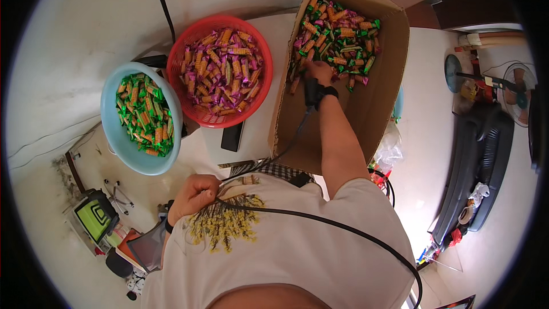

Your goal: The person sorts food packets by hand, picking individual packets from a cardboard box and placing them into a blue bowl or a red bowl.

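My right hand [319, 72] reaches into a cardboard box [339, 133] and touches the near left part of a pile of wrapped sweets [339, 38]. Their wrappers are mixed, some green-ended, some pink-ended. Whether a sweet is between those fingers cannot be seen. A black strap and device [315, 93] sit on that wrist. My left hand [198, 195] rests before my chest, its fingers curled around a black cable [330, 218]. Left of the box, a red plastic basket [262, 94] holds pink-ended sweets [223, 71]. Further left, a light blue basin [112, 137] holds green-ended ones [146, 113].
A dark phone [232, 137] lies on the white tabletop [257, 141] by the basket. The cable runs from my right wrist over the box's edge and across my shirt. On the right are a black sofa [465, 167] and a fan [517, 92]; a chair [148, 244] stands lower left.
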Action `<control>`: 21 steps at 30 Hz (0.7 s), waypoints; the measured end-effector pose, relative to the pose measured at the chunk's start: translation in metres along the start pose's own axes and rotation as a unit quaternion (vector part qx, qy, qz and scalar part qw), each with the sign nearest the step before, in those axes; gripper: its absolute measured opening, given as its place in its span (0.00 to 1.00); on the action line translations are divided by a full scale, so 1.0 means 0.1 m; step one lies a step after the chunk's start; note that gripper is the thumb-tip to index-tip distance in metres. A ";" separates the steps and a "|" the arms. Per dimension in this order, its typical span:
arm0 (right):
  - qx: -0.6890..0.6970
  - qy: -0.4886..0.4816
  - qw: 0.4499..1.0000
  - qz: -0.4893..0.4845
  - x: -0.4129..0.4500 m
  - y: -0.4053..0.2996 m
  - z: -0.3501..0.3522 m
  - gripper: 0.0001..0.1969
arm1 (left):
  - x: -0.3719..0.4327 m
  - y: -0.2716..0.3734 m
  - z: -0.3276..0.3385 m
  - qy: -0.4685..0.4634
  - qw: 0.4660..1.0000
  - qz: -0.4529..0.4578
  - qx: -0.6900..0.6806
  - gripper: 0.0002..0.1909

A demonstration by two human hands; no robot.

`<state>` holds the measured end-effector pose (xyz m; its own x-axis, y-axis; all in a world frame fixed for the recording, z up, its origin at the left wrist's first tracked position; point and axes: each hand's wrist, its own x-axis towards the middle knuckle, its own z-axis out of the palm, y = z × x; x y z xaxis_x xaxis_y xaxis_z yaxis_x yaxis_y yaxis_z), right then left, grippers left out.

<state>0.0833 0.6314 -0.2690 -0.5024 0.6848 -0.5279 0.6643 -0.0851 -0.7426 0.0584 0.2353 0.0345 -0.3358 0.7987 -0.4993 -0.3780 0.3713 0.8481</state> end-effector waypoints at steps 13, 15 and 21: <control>-0.090 0.033 0.993 -0.065 0.16 0.01 0.11 0.20 | 0.00 0.04 0.07 -0.002 0.999 -0.033 0.011 0.27; -0.053 0.061 0.992 -0.096 0.16 -0.02 0.18 0.23 | -0.06 0.01 0.03 0.001 0.999 -0.033 0.013 0.27; -0.058 0.065 0.990 -0.111 0.16 -0.14 0.42 0.20 | -0.27 -0.09 -0.11 0.001 1.000 0.011 -0.012 0.22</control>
<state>0.0429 0.6127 -0.2844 -0.5719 0.7657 -0.2942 0.6084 0.1555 -0.7782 0.0617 0.2053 0.0388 -0.3468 0.8052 -0.4810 -0.3906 0.3423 0.8546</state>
